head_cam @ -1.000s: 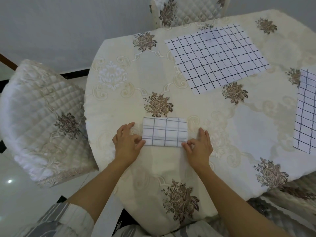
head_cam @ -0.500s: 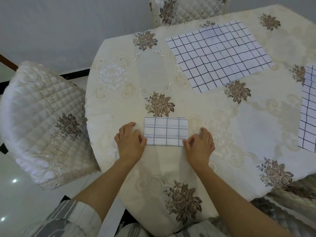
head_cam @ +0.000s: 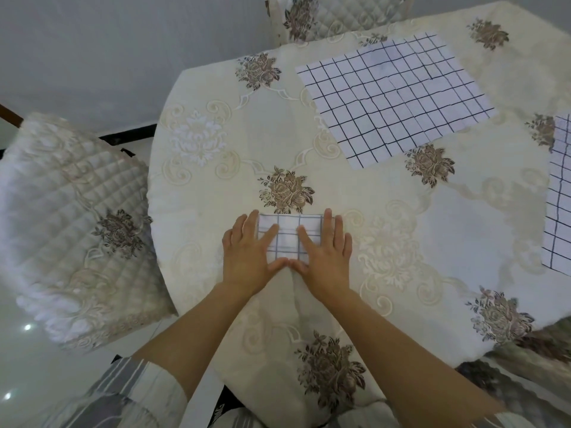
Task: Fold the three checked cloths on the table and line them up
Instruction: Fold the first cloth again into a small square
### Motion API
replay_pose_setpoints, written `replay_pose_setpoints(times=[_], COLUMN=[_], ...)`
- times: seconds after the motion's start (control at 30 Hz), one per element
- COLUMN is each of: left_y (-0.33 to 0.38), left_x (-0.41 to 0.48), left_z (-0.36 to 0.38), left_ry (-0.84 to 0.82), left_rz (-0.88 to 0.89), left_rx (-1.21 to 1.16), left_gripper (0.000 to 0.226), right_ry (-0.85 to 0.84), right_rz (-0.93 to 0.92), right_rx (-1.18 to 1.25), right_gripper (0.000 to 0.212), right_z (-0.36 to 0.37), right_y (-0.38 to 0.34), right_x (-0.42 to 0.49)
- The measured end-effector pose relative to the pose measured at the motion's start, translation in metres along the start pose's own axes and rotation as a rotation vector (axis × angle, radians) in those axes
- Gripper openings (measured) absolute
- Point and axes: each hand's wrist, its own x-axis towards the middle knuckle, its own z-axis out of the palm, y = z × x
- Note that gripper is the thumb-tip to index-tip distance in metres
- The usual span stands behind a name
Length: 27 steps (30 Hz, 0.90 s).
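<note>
- left hand [head_cam: 247, 254] lies palm down with fingers straight and spread, pressing the left part of the folded checked cloth [head_cam: 289, 234], just below the middle of the frame
- right hand [head_cam: 326, 251] same deal on the right part, flat and gripping nothing, thumbs touching at the cloth's near edge
- both forearms come up from the bottom edge, striped sleeve [head_cam: 129, 393] at lower left
- second checked cloth [head_cam: 392, 97] lies spread flat at upper right, third checked cloth [head_cam: 560, 196] is cut off by the right edge
- white letters on something black at the bottom edge, can't read them
</note>
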Motion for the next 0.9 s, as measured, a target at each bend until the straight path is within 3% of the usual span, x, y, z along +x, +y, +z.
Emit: replay_pose_setpoints(times=[0.17,0.3,0.7,0.8,0.9], left_y=[-0.008,-0.022,-0.03,-0.024,-0.018], left_x=[0.012,0.012,0.02,0.022,0.019], left_z=[-0.004,-0.011,-0.027,-0.033,-0.031], left_ry=[-0.098,-0.159,-0.288,-0.219,-0.14], left_rz=[0.041,-0.025,-0.05,0.058,0.298], left_rx=[0.1,0.11,0.067,0.108,0.139], left_gripper=[0.085,0.094,0.114,0.105,0.078], right_ry=[-0.068,-0.128,-0.24,-0.172,-0.114], right_rz=[-0.054,-0.013,0.044,0.027,-0.08], right_rx=[-0.078,-0.114,-0.137,-0.083,-0.061], right_gripper=[0.084,0.092,0.094,0.089,0.071], right_z=[-0.009,-0.019,-0.047,-0.049,-0.045], right_y=[0.014,0.038,0.071,0.061,0.048], right_x=[0.011,0.012,0.021,0.018,0.011])
